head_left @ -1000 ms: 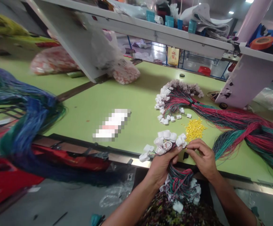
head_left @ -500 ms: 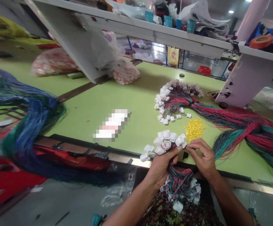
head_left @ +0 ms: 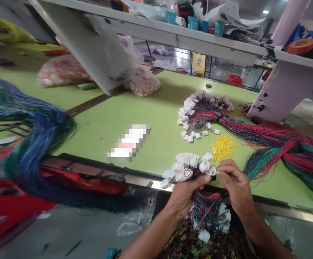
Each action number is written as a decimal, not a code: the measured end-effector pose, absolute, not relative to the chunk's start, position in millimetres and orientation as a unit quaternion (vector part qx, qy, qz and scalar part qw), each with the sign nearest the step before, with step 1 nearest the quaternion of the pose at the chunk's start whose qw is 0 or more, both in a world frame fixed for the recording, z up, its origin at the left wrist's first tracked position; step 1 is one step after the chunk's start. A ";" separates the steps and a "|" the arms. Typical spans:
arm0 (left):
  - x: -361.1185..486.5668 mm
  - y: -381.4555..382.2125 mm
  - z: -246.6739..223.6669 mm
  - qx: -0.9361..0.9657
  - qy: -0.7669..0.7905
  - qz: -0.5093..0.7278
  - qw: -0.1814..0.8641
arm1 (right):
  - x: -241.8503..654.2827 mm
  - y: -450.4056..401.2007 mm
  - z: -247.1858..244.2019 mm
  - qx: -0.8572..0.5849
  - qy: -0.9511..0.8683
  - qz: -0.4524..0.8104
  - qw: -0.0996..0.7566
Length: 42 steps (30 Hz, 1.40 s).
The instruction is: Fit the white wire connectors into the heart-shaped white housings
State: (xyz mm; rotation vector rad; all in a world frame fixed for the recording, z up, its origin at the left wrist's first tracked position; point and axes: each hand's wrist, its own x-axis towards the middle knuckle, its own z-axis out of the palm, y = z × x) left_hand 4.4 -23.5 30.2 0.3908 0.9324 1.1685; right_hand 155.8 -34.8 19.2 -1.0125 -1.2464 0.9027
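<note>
Near the table's front edge, my left hand (head_left: 184,194) is closed round a bundle of wires tipped with white connectors (head_left: 183,175). The thumb presses by one white connector (head_left: 211,170) whose face turns to the right. My right hand (head_left: 235,185) pinches a tiny yellow piece (head_left: 217,172) between thumb and fingertips, close beside that connector. Just beyond the hands lies a pile of small yellow pieces (head_left: 224,147). Below my left hand, the red, green and dark wires (head_left: 206,207) of the held bundle hang over my lap, with more white connectors among them.
A tied wire bundle with white connectors (head_left: 190,108) lies behind the yellow pile, its wires running right. Blue and green wires (head_left: 41,126) drape over the left edge. Bags of connectors (head_left: 145,82) sit under the shelf (head_left: 156,30). A pixelated white item (head_left: 130,141) lies mid-table.
The held connectors have tilted and shifted slightly, showing more of their faces. My right hand has drawn a little to the right, and the yellow piece in its fingertips now shows.
</note>
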 end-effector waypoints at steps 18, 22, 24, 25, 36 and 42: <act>5.6 -32.5 27.4 0.265 0.410 0.530 0.694 | 155.6 -36.8 25.0 -0.418 -0.495 0.483 0.589; 6.9 -32.3 32.3 0.278 0.416 0.545 0.672 | 152.1 -37.0 23.4 -0.410 -0.439 0.533 0.595; 7.5 -32.5 34.8 0.287 0.420 0.548 0.664 | 150.4 -37.4 21.9 -0.412 -0.410 0.554 0.595; 7.8 -32.8 35.3 0.292 0.421 0.549 0.661 | 149.8 -37.5 21.3 -0.414 -0.401 0.560 0.595; 9.5 -33.4 28.6 0.313 0.414 0.551 0.654 | 152.2 -40.9 27.5 -0.407 -0.448 0.534 0.590; 9.2 -30.7 35.3 0.319 0.400 0.546 0.663 | 162.8 -46.1 22.6 -0.423 -0.596 0.384 0.565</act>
